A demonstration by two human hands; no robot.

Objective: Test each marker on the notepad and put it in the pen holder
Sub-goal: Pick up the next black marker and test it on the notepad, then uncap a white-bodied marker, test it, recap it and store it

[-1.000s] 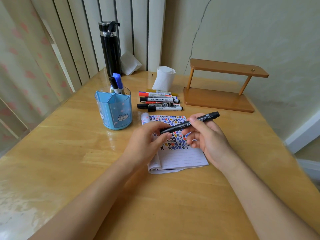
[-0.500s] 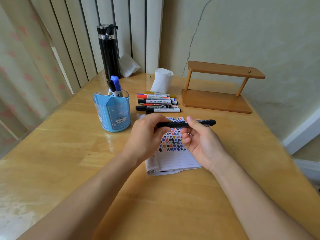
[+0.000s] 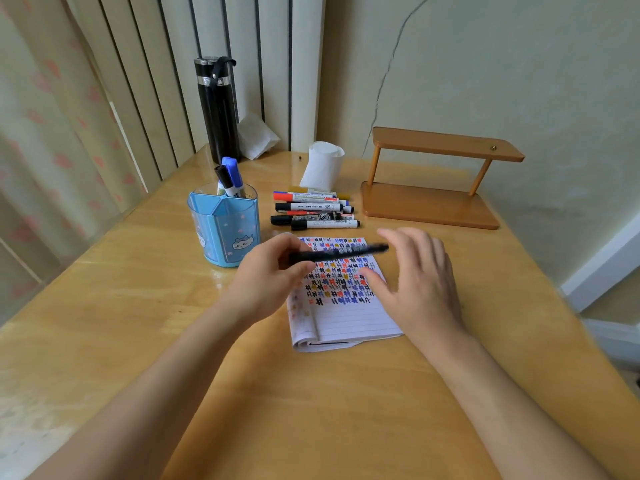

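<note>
Wooden table, seen from wearer's head. Notepad at centre, upper page crowded with coloured test marks. Behind notepad and to right, wooden stand. Left of notepad, blue pen holder with two markers upright inside. Just behind notepad, loose markers lying in pile. Left hand above notepad's left edge, pinching black marker held level over page. Right hand over notepad's right edge, fingers spread, off marker, empty.

Bare tabletop left of pen holder
</note>
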